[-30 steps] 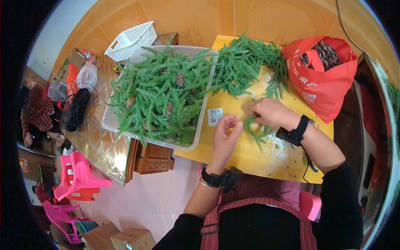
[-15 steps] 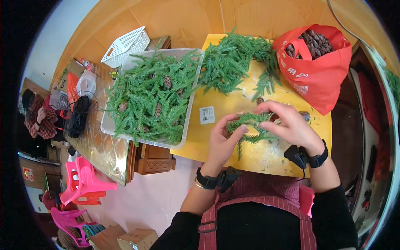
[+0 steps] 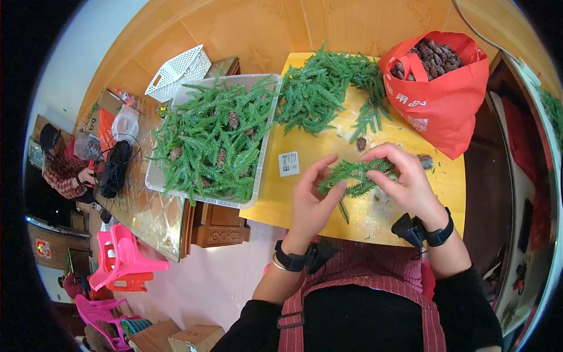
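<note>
Right of centre, left hand (image 3: 311,202) and right hand (image 3: 409,180) pinch a bent, green, needle-leaved sprig (image 3: 350,170) crosswise between them.

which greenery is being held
The curved piece between the left hand and right hand; other greenery lies untouched, mainly in the plastic bin or tabletop heap.

On your red bag (image 3: 443,120) you see white characters (image 3: 412,101) and a square code (image 3: 417,124). Your yellow tabletop (image 3: 448,188) bears a printed white label (image 3: 288,164).
</note>
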`<state>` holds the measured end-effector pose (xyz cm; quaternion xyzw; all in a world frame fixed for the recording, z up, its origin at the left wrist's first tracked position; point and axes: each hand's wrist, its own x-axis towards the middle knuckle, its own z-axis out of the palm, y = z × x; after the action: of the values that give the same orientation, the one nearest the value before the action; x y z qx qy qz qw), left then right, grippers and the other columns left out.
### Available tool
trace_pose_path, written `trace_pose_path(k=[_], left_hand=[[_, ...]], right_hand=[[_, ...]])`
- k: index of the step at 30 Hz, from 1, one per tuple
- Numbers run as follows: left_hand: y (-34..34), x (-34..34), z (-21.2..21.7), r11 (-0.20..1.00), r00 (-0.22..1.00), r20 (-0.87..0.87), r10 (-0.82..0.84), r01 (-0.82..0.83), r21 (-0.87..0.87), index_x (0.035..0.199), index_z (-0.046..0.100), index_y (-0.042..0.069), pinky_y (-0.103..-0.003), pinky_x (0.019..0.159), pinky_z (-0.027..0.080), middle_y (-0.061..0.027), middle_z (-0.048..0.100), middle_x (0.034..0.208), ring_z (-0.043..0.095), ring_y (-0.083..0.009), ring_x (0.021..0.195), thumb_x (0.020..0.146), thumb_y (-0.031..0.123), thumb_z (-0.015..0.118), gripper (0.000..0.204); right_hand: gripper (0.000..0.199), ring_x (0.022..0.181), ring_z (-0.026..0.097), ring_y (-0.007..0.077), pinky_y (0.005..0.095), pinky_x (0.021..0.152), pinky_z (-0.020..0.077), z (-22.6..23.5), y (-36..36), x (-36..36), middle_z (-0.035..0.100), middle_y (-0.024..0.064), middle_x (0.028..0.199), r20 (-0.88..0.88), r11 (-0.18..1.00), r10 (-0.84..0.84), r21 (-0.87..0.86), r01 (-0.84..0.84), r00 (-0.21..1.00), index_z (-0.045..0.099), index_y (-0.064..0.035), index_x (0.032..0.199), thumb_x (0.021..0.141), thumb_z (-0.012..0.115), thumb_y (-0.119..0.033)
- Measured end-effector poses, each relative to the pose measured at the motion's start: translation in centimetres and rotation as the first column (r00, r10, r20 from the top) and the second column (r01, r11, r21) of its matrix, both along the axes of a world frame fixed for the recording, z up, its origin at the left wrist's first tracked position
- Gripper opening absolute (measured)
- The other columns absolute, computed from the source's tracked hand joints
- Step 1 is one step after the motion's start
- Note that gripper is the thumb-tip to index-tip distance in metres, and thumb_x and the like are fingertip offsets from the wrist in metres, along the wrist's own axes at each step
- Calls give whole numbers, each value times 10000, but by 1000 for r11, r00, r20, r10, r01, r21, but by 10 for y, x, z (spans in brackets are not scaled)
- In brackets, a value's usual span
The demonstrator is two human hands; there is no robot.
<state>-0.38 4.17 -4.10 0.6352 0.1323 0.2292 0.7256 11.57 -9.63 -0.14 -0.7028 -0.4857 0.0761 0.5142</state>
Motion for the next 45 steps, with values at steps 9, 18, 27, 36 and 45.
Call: trace_pose_path(k=[9,18,27,36,45], left_hand=[[-1,3,-2,997,995,66,-69,67,32,1034,507,2,-233,738,466,-46,550,967,536,-99,880,787,-23,597,264],[-7,6,-12,999,978,202,-44,42,16,1014,489,33,-243,806,427,-3,515,949,503,-87,916,772,36,655,294],[-23,8,-21,952,941,311,-136,211,-221,920,459,70,-239,750,383,22,445,854,430,-63,827,781,59,631,221],[-23,5,-10,798,899,381,-217,388,-461,1002,453,56,-250,811,457,-8,502,971,530,-94,924,819,-5,571,227],[-16,6,-7,792,845,368,-389,510,-335,1212,397,8,-257,819,463,-69,515,1119,557,-157,1006,824,54,588,434]], right_hand=[[365,946,545,240,312,794,432,1,-4,-1,540,121,1047,37,1000,-31,-1,31,999,562,-35,1052,694,627,-3],[859,1148,408,368,421,945,365,-2,4,-25,387,196,1258,411,986,-72,-110,128,909,418,-32,1227,475,815,-150],[773,1154,410,346,416,982,320,-13,12,-33,418,180,1247,508,987,-133,-8,159,851,376,-11,1243,552,721,-43],[738,1130,427,354,422,946,354,-2,4,-27,428,191,1222,560,988,-127,-3,155,819,411,-8,1220,549,716,-55],[633,1042,482,343,410,865,411,6,-7,-21,480,173,1136,516,987,-129,-14,159,847,513,-34,1090,506,750,-93]])
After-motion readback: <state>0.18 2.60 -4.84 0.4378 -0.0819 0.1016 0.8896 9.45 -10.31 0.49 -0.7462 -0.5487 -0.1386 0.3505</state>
